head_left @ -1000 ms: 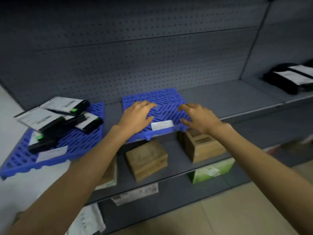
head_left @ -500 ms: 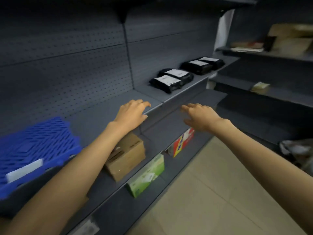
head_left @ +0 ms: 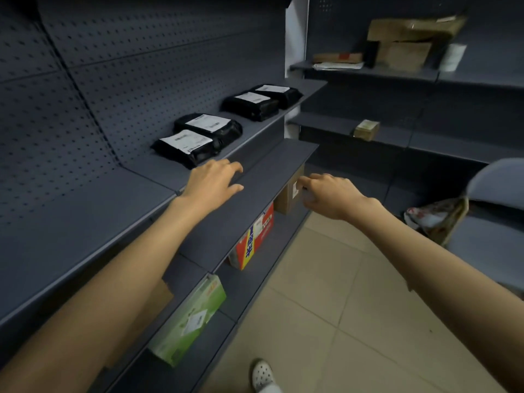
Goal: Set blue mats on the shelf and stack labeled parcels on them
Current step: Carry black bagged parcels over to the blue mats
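Several black parcels with white labels lie on the dark grey shelf [head_left: 71, 222]: a near pair [head_left: 195, 140] and a far pair [head_left: 261, 100] toward the shelf's right end. My left hand [head_left: 211, 184] hovers open over the shelf's front edge, just in front of the near pair, holding nothing. My right hand [head_left: 329, 194] is out over the aisle to the right, fingers apart and empty. No blue mat is in view.
Lower shelves hold a green box [head_left: 190, 319], a red and yellow box [head_left: 252, 236] and a brown carton [head_left: 289, 194]. Cardboard boxes [head_left: 402, 43] sit on the right-hand rack. A crumpled bag [head_left: 436, 219] lies at right. Tiled floor with my shoe [head_left: 262, 374] below.
My view has swung right along the shelf. The blue mats have dropped out of sight on the left, and both empty hands have moved with me toward the black parcels.
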The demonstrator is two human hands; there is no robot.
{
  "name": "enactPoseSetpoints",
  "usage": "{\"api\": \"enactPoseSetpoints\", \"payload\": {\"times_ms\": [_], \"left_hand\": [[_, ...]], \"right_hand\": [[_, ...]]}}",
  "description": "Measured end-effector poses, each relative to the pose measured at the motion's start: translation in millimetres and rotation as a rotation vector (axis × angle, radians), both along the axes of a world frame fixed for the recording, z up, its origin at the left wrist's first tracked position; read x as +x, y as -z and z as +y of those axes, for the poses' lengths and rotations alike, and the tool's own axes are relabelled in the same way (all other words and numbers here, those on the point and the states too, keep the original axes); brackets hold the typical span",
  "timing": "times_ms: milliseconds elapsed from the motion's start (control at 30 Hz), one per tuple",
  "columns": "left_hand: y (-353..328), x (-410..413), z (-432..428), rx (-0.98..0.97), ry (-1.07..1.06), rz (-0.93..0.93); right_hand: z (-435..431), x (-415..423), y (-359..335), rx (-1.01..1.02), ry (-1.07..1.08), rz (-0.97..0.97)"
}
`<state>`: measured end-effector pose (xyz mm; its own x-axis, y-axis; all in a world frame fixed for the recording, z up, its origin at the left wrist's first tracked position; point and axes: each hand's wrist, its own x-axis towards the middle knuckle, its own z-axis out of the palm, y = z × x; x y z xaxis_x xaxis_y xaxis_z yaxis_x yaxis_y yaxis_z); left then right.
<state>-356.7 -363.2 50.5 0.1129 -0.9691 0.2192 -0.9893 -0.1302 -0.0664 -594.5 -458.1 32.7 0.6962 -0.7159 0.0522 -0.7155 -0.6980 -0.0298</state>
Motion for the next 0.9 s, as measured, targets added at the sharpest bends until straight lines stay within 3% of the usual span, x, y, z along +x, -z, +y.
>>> {"api": "enactPoseSetpoints", "payload": {"times_ms": [433, 633, 800, 900], "left_hand": [[1.5, 120.9, -187.3, -0.063, -0.241, -0.007], [29.0, 159.9, -214.9, -0.011, -0.498, 0.041], [52.0, 181.7, -219.4, -0.018, -0.760, 0.185], [57.8, 177.8, -226.4, -0.043, -0.898, 0.218]], "right_hand": [[-238.1, 151.2, -22.9, -0.088, -0.241, -0.033], [-289.8, 230.3, -1.1, 0.012, -0.401, -0.067], [-305.9, 318.3, 23.5, 0.124, -0.522, -0.197], [-305.6, 353.9, 44.6, 0.160, -0.553, -0.093]]}}
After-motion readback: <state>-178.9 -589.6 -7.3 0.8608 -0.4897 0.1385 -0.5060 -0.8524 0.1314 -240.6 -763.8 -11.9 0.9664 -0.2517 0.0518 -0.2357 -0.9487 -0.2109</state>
